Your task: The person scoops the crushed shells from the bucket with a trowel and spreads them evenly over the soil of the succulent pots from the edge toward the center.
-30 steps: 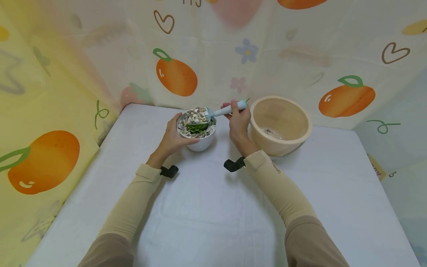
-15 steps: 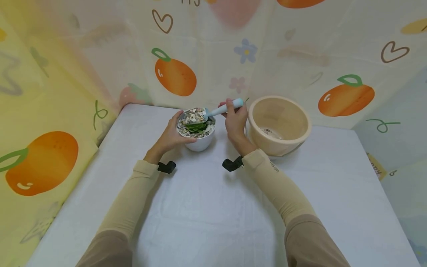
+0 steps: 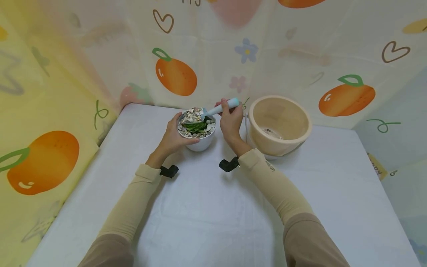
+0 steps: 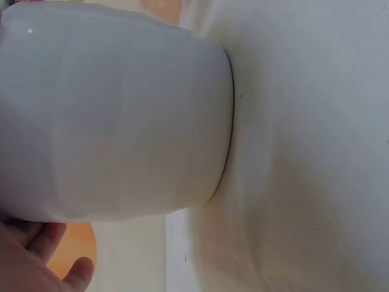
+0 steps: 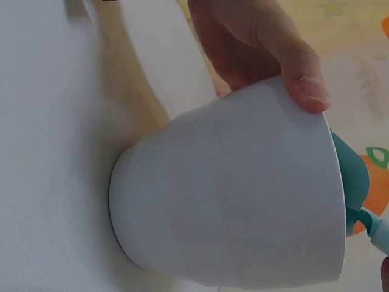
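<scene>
A white flowerpot (image 3: 199, 145) stands on the table, with a green succulent (image 3: 196, 127) and mixed pebbles at its top. My left hand (image 3: 171, 138) grips its left side near the rim, the thumb at the front. In my right hand (image 3: 231, 125) is the handle of a small light-blue trowel (image 3: 215, 110). Its scoop, heaped with pebbles (image 3: 192, 115), lies over the pot's far part, behind the succulent. From the right wrist view, the scoop's teal underside (image 5: 352, 176) shows just past the pot's rim; the left thumb (image 5: 310, 82) presses the pot wall.
Right of the pot is a large cream bucket (image 3: 280, 147) with a wire handle and a few small bits at its bottom. White cloth covers the table (image 3: 207, 215). A fruit-printed curtain (image 3: 213, 74) hangs behind the table's far edge.
My right hand has shifted a little to the left with the trowel, bringing its scoop farther over the pot's far-left part. The left hand and the pot stay in place.
</scene>
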Demonstrator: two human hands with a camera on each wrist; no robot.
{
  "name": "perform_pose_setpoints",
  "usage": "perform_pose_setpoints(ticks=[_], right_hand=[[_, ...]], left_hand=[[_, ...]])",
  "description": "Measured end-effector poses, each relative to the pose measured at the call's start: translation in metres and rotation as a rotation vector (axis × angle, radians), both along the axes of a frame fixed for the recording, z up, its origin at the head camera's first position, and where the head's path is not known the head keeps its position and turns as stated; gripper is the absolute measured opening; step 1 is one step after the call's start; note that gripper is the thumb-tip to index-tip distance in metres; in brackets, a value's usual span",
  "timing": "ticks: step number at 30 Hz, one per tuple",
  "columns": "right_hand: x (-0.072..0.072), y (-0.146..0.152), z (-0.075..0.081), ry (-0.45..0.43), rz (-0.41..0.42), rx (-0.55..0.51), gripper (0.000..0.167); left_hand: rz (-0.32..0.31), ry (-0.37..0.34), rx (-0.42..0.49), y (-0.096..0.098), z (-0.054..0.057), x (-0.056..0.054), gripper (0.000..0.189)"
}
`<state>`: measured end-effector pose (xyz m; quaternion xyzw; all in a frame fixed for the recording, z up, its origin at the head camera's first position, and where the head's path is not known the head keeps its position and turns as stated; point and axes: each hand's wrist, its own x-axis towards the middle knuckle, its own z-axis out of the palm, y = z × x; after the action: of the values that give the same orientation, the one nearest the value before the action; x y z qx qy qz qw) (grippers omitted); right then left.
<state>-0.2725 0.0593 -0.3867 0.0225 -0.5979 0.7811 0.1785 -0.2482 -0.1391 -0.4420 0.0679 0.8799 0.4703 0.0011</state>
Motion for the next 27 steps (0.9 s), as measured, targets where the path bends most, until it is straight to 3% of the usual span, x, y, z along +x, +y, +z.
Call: perform_pose_setpoints(ticks=[7, 16, 21, 27], right_hand=[[0.002, -0.003, 0.002, 0.022, -0.007, 0.015, 0.015], [0.001, -0.003, 0.004, 0.032, 0.031, 0.028, 0.013], [0.005, -0.003, 0.001, 0.028, 0.030, 0.125, 0.027], [0.010, -0.005, -0.002, 0.084, -0.076, 0.232, 0.027]], left_hand=[[-0.025, 0.001, -0.001, -0.005, 0.000, -0.003, 0.119], [-0.179, -0.097, 0.077, -0.022, 0.008, -0.019, 0.117], [-0.167, -0.097, 0.121, -0.022, 0.002, -0.019, 0.114], [-0.141, -0.077, 0.158, -0.017, -0.001, -0.015, 0.112]])
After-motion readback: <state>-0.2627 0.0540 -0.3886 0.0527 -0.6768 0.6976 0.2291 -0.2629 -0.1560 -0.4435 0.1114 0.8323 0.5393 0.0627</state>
